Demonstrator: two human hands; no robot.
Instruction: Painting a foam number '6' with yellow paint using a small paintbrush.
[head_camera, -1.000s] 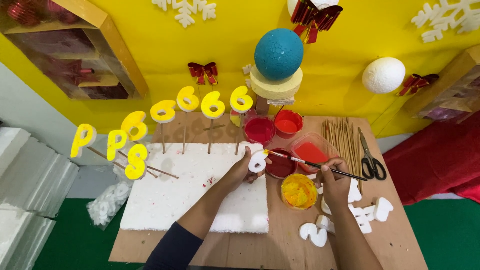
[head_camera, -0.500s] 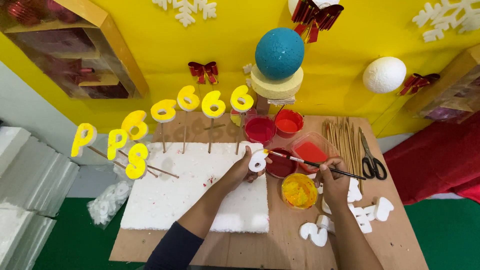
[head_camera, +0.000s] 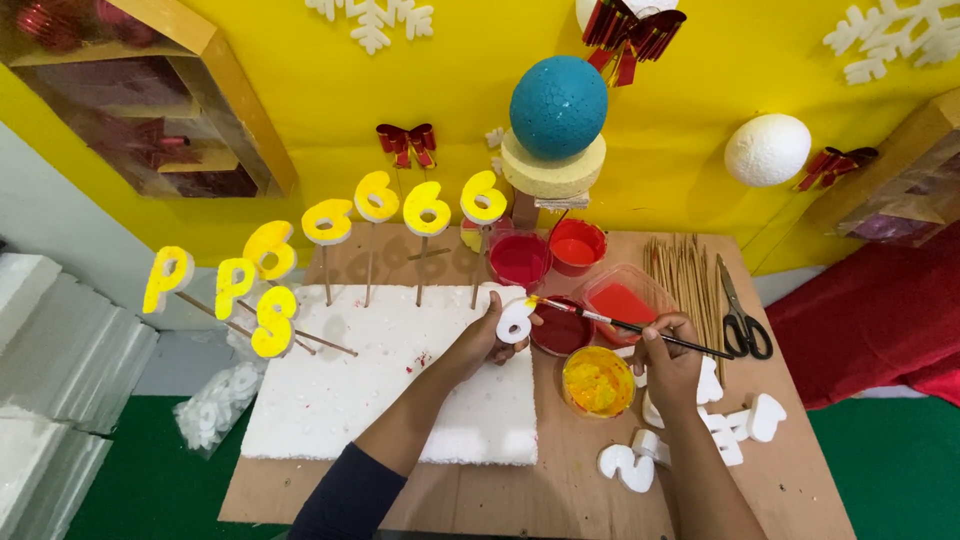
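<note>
My left hand holds a small white foam number above the right edge of the white foam slab. My right hand grips a thin paintbrush by its dark handle. The yellow-tipped bristles touch the top of the foam number. Just below the brush sits a round cup of yellow paint. A darker red paint cup lies right behind the number.
Yellow painted foam figures on skewers stand stuck in the slab's far and left edges. Red paint cups, a skewer bundle, scissors and unpainted white foam shapes lie on the wooden board. A blue ball stands behind.
The brush tip has shifted slightly on the foam number; both hands stay almost in the same place.
</note>
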